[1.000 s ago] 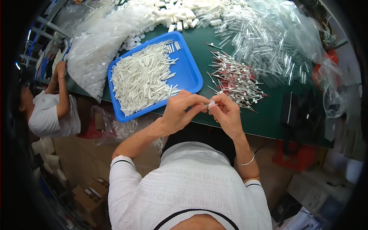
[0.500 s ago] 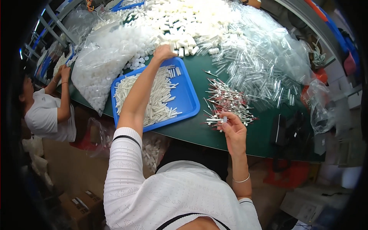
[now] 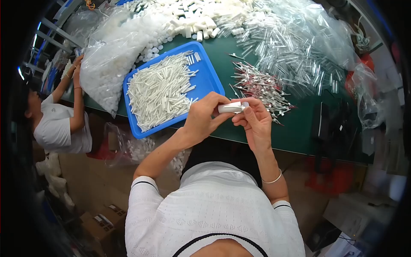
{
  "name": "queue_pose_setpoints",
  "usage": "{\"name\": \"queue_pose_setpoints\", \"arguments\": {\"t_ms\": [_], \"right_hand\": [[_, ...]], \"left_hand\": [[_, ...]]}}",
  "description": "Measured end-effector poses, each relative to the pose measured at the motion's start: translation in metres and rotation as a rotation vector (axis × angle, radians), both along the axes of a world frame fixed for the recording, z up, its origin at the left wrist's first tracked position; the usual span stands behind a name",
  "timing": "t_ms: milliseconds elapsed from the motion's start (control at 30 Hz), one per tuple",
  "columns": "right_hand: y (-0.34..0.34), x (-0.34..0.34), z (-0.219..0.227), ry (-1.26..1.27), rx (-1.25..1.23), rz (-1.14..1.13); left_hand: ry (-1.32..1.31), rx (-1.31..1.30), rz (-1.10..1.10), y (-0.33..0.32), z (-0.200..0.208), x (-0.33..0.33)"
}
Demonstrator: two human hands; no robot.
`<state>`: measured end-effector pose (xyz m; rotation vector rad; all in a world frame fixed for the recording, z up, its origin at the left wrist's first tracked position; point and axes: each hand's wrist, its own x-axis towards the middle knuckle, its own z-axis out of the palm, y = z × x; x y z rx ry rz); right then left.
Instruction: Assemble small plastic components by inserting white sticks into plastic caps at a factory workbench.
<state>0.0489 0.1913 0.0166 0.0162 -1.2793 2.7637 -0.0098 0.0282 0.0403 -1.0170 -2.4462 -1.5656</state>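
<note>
Both hands meet in front of my body, above the table's near edge. My left hand (image 3: pixel 202 118) pinches a short white cylinder (image 3: pixel 227 108) lying sideways. In my right hand (image 3: pixel 257 122), closed fingertips hold a translucent round cap (image 3: pixel 245 104) with thin white sticks (image 3: pixel 239 109) projecting toward the cylinder. The cylinder's end touches or overlaps the sticks; I cannot tell how far they go in. Left of the hands, a blue tray (image 3: pixel 212 81) holds many thin white sticks (image 3: pixel 162 92). A heap of thin red-and-white pieces (image 3: pixel 261 90) lies beyond my right hand.
White cylinders (image 3: pixel 201 32) are piled at the far side, beside a clear bag of translucent caps (image 3: pixel 105 68). Clear tubes (image 3: pixel 291 55) spread over the far right of the green table (image 3: pixel 295 137). At the left, another person (image 3: pixel 64 115) reaches toward the table.
My left hand has come back from the far pile to my right hand, bringing a white cylinder. My right hand has moved slightly toward me and still holds the cap and sticks.
</note>
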Motion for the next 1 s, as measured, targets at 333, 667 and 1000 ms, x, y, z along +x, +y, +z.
{"name": "queue_pose_setpoints", "arguments": {"t_ms": [333,667,1000], "right_hand": [[-0.003,0.016,-0.006,-0.084,0.092,-0.046],[0.000,0.013,-0.010,-0.117,-0.008,0.053],[0.003,0.011,-0.015,-0.003,0.365,-0.027]], "left_hand": [[-0.417,-0.032,-0.087,-0.019,0.005,0.019],[-0.145,-0.019,-0.035,-0.025,-0.012,0.014],[-0.173,0.004,-0.012,-0.016,-0.005,0.016]]}}
